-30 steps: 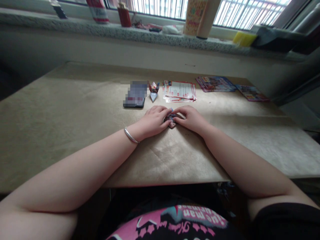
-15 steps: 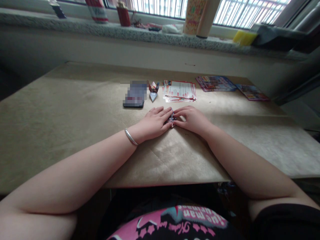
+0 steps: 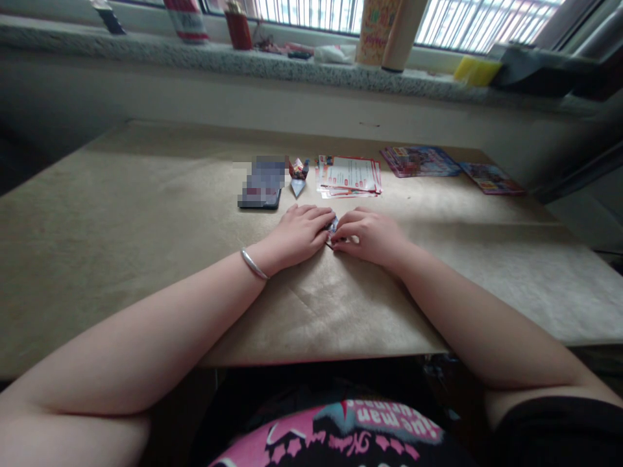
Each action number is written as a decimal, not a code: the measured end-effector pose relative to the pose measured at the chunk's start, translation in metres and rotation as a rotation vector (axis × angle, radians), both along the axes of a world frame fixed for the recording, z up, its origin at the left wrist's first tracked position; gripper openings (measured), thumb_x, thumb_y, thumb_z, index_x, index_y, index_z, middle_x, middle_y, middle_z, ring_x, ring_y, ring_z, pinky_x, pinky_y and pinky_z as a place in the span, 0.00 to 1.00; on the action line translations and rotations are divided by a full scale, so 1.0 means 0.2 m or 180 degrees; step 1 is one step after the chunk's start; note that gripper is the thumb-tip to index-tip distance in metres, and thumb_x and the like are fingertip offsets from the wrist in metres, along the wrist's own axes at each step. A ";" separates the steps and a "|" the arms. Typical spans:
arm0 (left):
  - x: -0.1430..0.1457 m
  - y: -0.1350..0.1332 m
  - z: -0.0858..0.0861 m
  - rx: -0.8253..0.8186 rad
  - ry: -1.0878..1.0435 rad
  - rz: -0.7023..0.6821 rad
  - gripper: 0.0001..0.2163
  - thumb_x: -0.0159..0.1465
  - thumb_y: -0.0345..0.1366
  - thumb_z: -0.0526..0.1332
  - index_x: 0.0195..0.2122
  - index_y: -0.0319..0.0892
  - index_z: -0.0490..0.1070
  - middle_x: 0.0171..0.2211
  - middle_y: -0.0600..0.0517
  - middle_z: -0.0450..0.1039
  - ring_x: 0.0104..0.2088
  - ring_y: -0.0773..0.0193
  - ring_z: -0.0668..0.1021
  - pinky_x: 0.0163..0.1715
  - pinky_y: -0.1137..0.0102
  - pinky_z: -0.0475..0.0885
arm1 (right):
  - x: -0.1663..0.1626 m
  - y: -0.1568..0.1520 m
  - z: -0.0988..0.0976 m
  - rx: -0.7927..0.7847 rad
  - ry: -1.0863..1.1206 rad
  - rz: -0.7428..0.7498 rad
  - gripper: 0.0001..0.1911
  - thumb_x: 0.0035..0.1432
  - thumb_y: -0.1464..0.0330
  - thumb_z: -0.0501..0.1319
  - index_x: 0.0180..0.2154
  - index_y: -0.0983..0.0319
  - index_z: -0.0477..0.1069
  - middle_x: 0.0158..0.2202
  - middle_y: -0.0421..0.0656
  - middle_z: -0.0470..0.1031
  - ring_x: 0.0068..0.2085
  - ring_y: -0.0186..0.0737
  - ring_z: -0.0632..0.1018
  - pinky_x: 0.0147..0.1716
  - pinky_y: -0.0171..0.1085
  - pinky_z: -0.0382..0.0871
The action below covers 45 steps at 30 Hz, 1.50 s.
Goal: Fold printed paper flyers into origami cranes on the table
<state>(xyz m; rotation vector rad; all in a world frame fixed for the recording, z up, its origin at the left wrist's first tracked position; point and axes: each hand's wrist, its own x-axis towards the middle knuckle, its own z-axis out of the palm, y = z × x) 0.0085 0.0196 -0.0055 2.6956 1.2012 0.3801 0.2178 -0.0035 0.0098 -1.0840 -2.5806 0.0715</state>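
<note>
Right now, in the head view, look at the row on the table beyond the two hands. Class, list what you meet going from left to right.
Dark rectangular object, folded paper figure, pile of white printed sheets, fanned colourful pile, smaller colourful pile.

I see a small paper piece [image 3: 333,225] on the bench [image 3: 311,305], between the left grip [image 3: 302,232] and the right grip [image 3: 372,235], touched by both. Beyond them I have a row of three from left to right: a phone [image 3: 261,188], a paper figure [image 3: 298,174] just beside it, then a stack of sheets [image 3: 351,172]. Farther right I find a paper pile [image 3: 435,159], with a second pile [image 3: 494,178] next to it, near the bench's right edge. Behind the bench runs the windowsill [image 3: 282,70]; on it a bottle [image 3: 237,29] stands left of a container [image 3: 374,32].
</note>
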 end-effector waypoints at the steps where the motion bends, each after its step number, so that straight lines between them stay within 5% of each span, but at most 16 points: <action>1: 0.00 0.00 0.00 0.0007 -0.0059 0.0011 0.22 0.71 0.42 0.50 0.63 0.41 0.66 0.65 0.45 0.63 0.64 0.50 0.65 0.66 0.54 0.56 | 0.01 0.01 0.00 0.0067 -0.0041 0.0035 0.09 0.62 0.63 0.63 0.38 0.55 0.82 0.42 0.43 0.81 0.44 0.45 0.75 0.45 0.43 0.67; 9: -0.02 0.01 0.00 0.0086 -0.0138 -0.0009 0.22 0.70 0.43 0.52 0.62 0.40 0.67 0.64 0.43 0.65 0.64 0.50 0.66 0.66 0.55 0.57 | 0.00 -0.01 0.05 0.0252 -0.0552 0.0282 0.15 0.65 0.72 0.56 0.42 0.54 0.82 0.42 0.42 0.82 0.43 0.45 0.75 0.41 0.43 0.67; 23: -0.02 0.03 -0.02 -0.0061 0.0065 0.0058 0.23 0.71 0.41 0.50 0.66 0.41 0.62 0.68 0.45 0.59 0.66 0.49 0.63 0.67 0.54 0.55 | 0.00 -0.02 0.07 -0.0257 -0.0352 0.0257 0.14 0.61 0.72 0.59 0.40 0.55 0.83 0.43 0.42 0.83 0.42 0.43 0.80 0.46 0.42 0.72; 32: -0.03 0.03 0.01 0.0054 -0.0197 0.0160 0.19 0.68 0.36 0.55 0.58 0.37 0.70 0.62 0.42 0.66 0.62 0.54 0.68 0.65 0.60 0.62 | 0.06 0.00 0.09 0.0042 -0.0704 -0.0098 0.13 0.57 0.73 0.59 0.37 0.59 0.82 0.43 0.42 0.83 0.42 0.44 0.80 0.45 0.42 0.74; 41: -0.02 -0.01 0.02 0.0151 -0.0402 0.0114 0.15 0.66 0.33 0.55 0.51 0.38 0.74 0.47 0.43 0.71 0.47 0.57 0.77 0.55 0.61 0.73 | 0.04 0.01 0.02 0.0056 -0.0296 0.0234 0.16 0.63 0.70 0.56 0.48 0.62 0.79 0.49 0.47 0.80 0.48 0.45 0.79 0.52 0.44 0.72; 45: -0.02 -0.01 0.02 0.0048 -0.0434 -0.0187 0.17 0.68 0.34 0.54 0.57 0.37 0.70 0.56 0.42 0.71 0.56 0.56 0.74 0.60 0.61 0.69 | 0.02 0.00 0.01 0.0110 -0.0200 0.0214 0.15 0.63 0.69 0.58 0.48 0.62 0.80 0.47 0.48 0.80 0.48 0.46 0.77 0.52 0.46 0.72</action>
